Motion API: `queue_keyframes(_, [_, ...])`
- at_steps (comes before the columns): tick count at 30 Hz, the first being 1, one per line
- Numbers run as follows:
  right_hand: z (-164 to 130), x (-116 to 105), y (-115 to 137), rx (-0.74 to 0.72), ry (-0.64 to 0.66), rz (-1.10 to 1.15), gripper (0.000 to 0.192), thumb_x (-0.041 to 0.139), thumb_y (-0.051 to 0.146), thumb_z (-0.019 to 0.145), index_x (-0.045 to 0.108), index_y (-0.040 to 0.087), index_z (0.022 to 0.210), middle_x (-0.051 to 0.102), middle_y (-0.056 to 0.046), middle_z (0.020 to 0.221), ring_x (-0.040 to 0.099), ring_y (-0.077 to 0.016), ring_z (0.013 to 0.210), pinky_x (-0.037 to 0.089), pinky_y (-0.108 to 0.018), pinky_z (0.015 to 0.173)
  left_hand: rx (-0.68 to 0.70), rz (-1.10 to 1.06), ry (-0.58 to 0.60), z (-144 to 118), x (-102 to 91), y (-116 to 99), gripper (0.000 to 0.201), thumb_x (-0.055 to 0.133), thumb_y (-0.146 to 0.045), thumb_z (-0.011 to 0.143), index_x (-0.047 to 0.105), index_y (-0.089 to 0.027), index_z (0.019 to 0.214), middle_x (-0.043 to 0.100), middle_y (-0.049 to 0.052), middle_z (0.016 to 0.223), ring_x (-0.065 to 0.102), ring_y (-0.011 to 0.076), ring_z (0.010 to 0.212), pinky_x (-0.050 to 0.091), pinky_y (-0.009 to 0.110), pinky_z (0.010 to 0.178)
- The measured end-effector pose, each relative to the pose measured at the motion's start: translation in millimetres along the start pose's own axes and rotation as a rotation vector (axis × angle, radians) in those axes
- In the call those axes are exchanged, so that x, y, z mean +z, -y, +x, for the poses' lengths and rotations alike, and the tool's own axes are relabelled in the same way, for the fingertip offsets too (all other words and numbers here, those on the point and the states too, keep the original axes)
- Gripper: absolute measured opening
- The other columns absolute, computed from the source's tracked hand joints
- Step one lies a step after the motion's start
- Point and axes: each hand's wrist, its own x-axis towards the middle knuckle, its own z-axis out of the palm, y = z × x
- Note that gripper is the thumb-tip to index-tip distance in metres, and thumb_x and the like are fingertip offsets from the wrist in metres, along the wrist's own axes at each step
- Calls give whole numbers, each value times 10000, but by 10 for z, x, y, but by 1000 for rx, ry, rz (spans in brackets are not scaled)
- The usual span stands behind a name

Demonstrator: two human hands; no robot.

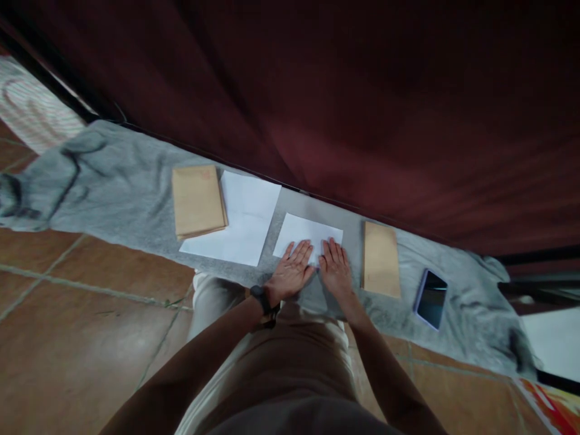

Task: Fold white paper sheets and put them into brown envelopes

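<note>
A small folded white paper (304, 233) lies on a grey cloth (122, 193) spread over the floor. My left hand (291, 271), with a dark watch on the wrist, lies flat on the paper's near edge, fingers together. Beside it, my right hand (336, 268) presses flat on the same edge, thumbs nearly touching. Neither hand grips anything. A single brown envelope (381, 258) lies just right of my right hand. To the left sits a stack of brown envelopes (197, 200) overlapping a larger white sheet (244, 223).
A phone (431, 299) with a pale case lies on the cloth at the right. A dark red curtain (362, 103) hangs along the cloth's far edge. Brown floor tiles (77, 308) lie around my knees, and a striped fabric (31, 109) shows at far left.
</note>
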Motion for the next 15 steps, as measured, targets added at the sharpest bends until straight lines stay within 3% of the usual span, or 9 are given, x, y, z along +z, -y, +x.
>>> queue_keyframes(6, [-2,0,22,25,-26,36,539,357,316,1097,389,125,1600,326,-170,1681,299,-293,1565,250,-562,1263,-96,1,6,293,-21,105,578,322,-365,1068,377,-152,1602,309,153,1689,235,287,1592,84,612,1295])
queue_keyframes(10, [7,-8,28,22,-32,33,533,358,317,1098,402,126,1594,330,-164,1682,300,-294,1564,244,-552,1266,-105,-9,2,589,-1,185,551,335,-353,1060,426,-211,1585,330,110,1689,234,290,1593,78,606,1295])
queue_keyframes(15, [20,-31,43,35,-33,38,529,370,322,1097,410,133,1590,361,-163,1668,326,-290,1552,256,-548,1261,-250,-5,-56,731,30,302,600,338,-385,1055,393,-140,1599,336,144,1679,223,294,1595,121,575,1299])
